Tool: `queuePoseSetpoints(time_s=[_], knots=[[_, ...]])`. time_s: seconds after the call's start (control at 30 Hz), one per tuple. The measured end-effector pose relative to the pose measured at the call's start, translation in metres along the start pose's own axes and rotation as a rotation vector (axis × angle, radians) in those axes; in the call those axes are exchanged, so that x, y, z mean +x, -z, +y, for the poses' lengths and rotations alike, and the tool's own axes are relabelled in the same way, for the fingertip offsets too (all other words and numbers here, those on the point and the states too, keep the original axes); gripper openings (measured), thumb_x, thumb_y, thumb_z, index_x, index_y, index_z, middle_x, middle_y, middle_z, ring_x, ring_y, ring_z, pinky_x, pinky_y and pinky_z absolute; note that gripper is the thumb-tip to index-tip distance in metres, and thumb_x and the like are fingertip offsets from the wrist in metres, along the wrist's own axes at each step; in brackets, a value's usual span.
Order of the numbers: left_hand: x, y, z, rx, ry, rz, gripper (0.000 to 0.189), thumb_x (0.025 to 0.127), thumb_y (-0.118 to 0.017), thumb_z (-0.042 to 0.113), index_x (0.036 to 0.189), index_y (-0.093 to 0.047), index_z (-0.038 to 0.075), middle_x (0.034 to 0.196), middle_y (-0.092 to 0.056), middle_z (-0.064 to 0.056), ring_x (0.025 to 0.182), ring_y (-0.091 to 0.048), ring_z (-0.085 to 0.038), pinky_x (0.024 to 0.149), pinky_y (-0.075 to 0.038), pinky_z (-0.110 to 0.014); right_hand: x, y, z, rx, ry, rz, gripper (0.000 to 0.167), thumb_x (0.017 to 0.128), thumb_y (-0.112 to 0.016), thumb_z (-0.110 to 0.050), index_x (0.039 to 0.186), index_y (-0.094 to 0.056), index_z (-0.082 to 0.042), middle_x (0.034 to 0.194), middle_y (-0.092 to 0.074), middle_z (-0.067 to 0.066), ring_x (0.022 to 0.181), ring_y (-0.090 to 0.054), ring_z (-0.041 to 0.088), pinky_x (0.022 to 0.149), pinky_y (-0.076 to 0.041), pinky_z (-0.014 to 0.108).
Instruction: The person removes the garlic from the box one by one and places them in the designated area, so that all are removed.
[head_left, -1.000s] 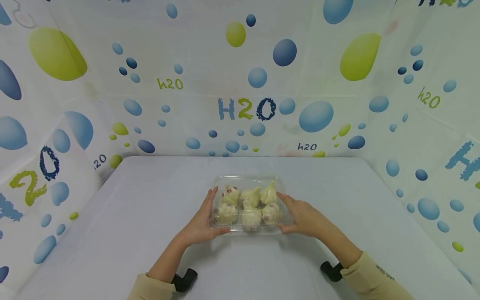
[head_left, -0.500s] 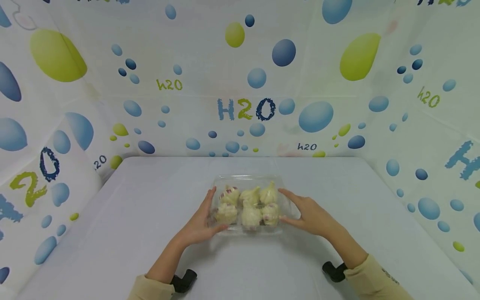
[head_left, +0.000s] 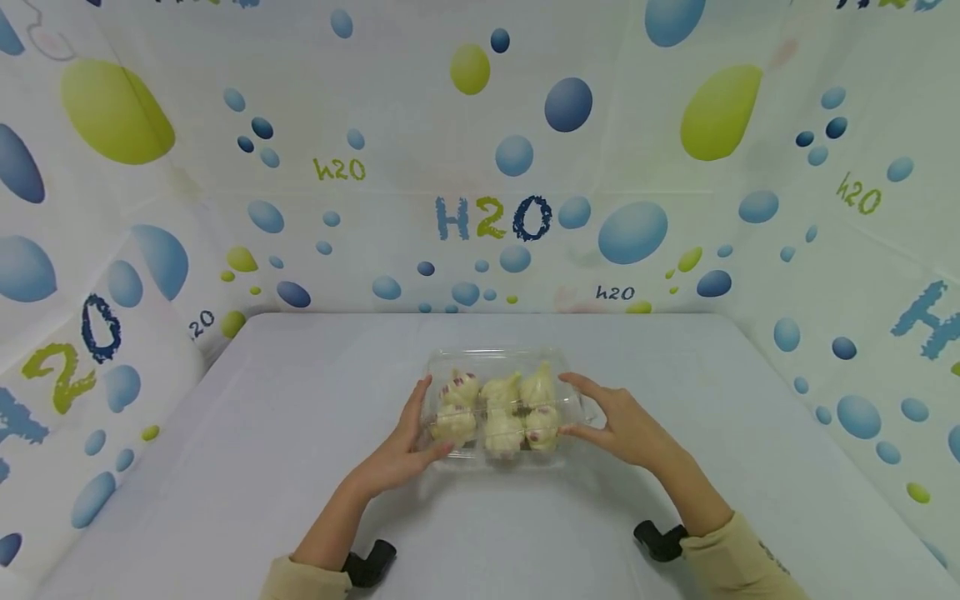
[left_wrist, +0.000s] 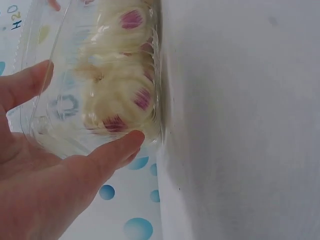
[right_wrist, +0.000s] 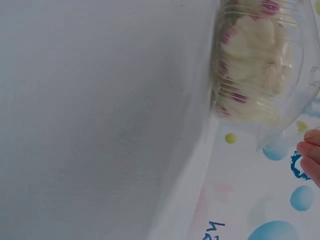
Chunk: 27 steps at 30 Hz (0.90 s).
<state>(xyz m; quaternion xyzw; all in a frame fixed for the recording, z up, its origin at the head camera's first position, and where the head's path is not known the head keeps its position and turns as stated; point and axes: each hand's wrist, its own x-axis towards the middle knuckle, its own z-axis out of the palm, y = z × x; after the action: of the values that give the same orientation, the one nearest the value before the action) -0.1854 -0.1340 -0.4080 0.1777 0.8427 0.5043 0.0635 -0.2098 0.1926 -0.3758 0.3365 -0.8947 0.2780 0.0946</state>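
White backdrop printed with blue and green spots (head_left: 390,108), behind a smooth white table (head_left: 300,375) on which a clear, rectangular plastic box (head_left: 491,358) is set.
The box's left end is gripped between the thumb and fingers of the left hand (head_left: 405,454); its right end is bracketed by the right hand (head_left: 626,425), thumb and fingers spread, though whether the plastic is touched cannot be told. Black elbow-shaped pieces (head_left: 370,563) are seen nearer than the box; inside it, six pale, purple-marked garlic bulbs (head_left: 501,432) are arranged in two rows.
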Motion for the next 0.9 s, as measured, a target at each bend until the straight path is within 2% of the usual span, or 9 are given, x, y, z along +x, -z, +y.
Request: queuePoseSetpoints(time_s=[0.13,0.33,0.47,0.8,0.9], knots=[[-0.001,-0.002,0.000,-0.054,0.022,0.025,0.090,0.089,-0.060,0.017,0.147,0.008,0.019,0.151,0.014,-0.014,0.136,0.003,-0.039,0.100,-0.014,-0.064,0.002,0.000,-0.001,0.007,-0.005,0.023,0.063,0.082,-0.067,-0.035,0.134,-0.043,-0.010,0.127,-0.054,0.012,0.104,-0.058,0.030,0.086,-0.045,0.049],[-0.002,-0.006,0.001,-0.139,0.049,0.053,0.090,0.087,-0.061,0.015,0.147,0.006,0.024,0.151,0.014,-0.012,0.136,0.008,-0.038,0.099,-0.008,-0.066,0.006,0.002,0.000,-0.011,-0.016,0.039,0.061,0.084,-0.064,-0.038,0.135,-0.042,-0.012,0.127,-0.054,0.011,0.105,-0.057,0.029,0.086,-0.045,0.048],[-0.003,-0.008,0.000,-0.164,0.074,0.061,0.093,0.086,-0.062,0.015,0.147,0.007,0.028,0.151,0.014,-0.011,0.136,0.009,-0.037,0.099,-0.006,-0.067,0.010,0.003,-0.003,-0.040,-0.012,0.040,0.059,0.086,-0.061,-0.038,0.135,-0.041,-0.011,0.130,-0.052,0.009,0.108,-0.056,0.027,0.088,-0.044,0.046],[-0.002,-0.011,-0.003,-0.246,0.070,0.090,0.093,0.084,-0.063,0.009,0.147,0.002,0.030,0.152,0.012,-0.008,0.135,0.009,-0.038,0.099,-0.006,-0.066,0.020,0.009,-0.010,-0.031,-0.041,0.036,0.055,0.087,-0.060,-0.039,0.132,-0.046,-0.010,0.124,-0.056,0.013,0.103,-0.058,0.029,0.086,-0.044,0.048],[-0.002,-0.013,-0.003,-0.279,0.055,0.094,0.094,0.083,-0.061,0.002,0.147,0.002,0.031,0.152,0.013,-0.007,0.134,0.002,-0.044,0.099,-0.009,-0.066,0.022,0.015,-0.007,-0.011,-0.080,0.060,0.051,0.089,-0.058,-0.038,0.131,-0.045,-0.012,0.118,-0.059,0.015,0.101,-0.059,0.030,0.084,-0.045,0.050]])
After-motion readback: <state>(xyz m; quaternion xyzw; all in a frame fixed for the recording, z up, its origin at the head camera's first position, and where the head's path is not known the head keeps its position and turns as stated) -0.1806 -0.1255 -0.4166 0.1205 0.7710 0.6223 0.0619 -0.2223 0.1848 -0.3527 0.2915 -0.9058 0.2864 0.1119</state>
